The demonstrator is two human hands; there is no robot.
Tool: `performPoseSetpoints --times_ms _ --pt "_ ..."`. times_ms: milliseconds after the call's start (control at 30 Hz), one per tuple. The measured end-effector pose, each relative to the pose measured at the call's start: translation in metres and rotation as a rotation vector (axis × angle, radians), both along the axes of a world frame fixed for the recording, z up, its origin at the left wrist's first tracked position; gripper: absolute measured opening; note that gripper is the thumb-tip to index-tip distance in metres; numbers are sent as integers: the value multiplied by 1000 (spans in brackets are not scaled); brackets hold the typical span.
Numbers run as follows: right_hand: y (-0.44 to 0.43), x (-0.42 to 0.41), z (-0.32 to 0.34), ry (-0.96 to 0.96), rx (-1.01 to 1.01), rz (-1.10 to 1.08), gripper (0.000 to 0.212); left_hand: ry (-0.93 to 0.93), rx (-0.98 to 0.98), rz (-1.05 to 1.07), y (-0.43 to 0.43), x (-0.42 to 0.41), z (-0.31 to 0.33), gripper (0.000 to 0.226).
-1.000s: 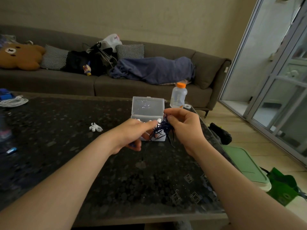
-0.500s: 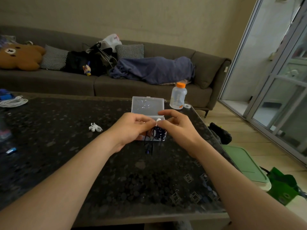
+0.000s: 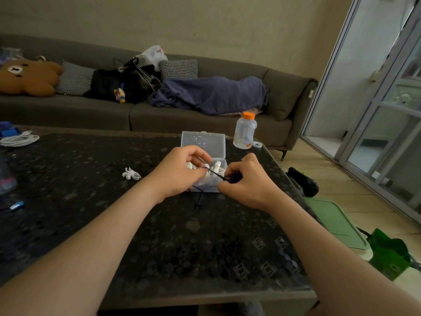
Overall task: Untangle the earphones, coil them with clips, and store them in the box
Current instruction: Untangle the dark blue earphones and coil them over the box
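A clear plastic box [image 3: 203, 142] stands open on the dark stone table [image 3: 159, 236], lid upright, white earphones and clips inside. In front of it my left hand [image 3: 180, 172] pinches one end of a dark blue earphone cable [image 3: 216, 175]. My right hand [image 3: 248, 181] grips the bundled rest of that cable, and a short stretch runs taut between the two hands. A loose loop of the cable hangs down onto the table below the box. A white clip [image 3: 131, 174] lies on the table to the left of my left hand.
A clear bottle with an orange cap [image 3: 245, 131] stands right of the box near the table's far corner. A white coiled cable [image 3: 19, 140] lies far left. A grey sofa [image 3: 68, 110] with cushions and a blue blanket is behind. A green lid [image 3: 335, 222] lies on the floor right.
My hands have drawn apart: the right hand moved right and down with the cable bundle, stretching a short length taut from the left hand's pinch. The cable was bunched between both hands before.
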State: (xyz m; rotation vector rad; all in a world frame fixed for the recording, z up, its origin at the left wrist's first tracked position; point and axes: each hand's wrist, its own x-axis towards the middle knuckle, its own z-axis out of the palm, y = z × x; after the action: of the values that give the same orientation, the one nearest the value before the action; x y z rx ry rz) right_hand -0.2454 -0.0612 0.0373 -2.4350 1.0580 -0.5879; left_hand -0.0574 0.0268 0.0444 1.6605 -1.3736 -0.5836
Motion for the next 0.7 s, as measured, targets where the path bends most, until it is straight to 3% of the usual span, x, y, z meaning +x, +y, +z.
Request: performPoseSetpoints --times_ms 100,167,233,367,433,567,700 --pt "-1 -3 2 13 16 18 30 -315 -70 158 -2 2 -4 6" --pt "-3 -5 4 23 75 -8 24 -355 -58 210 -2 3 -5 10" --pt "-5 -8 4 -11 183 -22 14 -197 -50 191 -3 3 -5 17" --pt "-7 -11 -1 22 313 -6 11 442 -24 95 -6 0 0 14" --pt "-10 -10 -5 53 327 7 22 554 -3 81 -7 3 2 15" --pt "-14 -13 -9 25 373 56 27 38 80 165 -6 10 -6 23" --pt "-12 -16 -9 -9 396 67 26 -136 271 157 -5 19 -14 37"
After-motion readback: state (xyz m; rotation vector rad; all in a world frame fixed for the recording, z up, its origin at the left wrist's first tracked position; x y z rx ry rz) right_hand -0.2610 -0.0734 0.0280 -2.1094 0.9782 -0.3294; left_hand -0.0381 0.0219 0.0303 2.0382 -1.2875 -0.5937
